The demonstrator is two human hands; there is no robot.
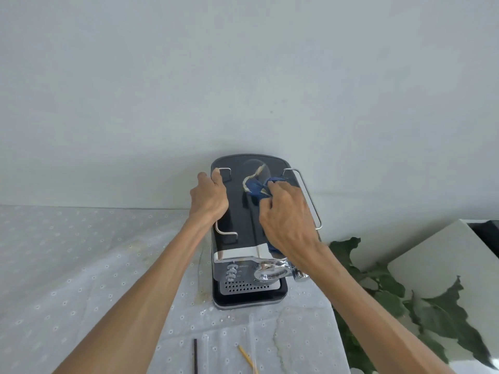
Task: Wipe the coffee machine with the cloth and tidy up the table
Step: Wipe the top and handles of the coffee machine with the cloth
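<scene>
Nearest us a yellow stick (248,358) and a black stick (195,356) lie loose on the table (81,265), ready to roll off if we nudge it, while on the coffee machine (243,211) top our right hand (286,220) fingers curl tight around the bunched cloth (256,188) and our left hand (209,198) closes over the rail (225,233).

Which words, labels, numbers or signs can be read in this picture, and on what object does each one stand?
None can be read.
Coffee machine: small markings beside the front buttons, too small and blurred to read.
Coffee machine: a dark strip with marks under the round chrome part, blurred, unreadable.
Cloth, tablecloth and wall: no text visible.
</scene>
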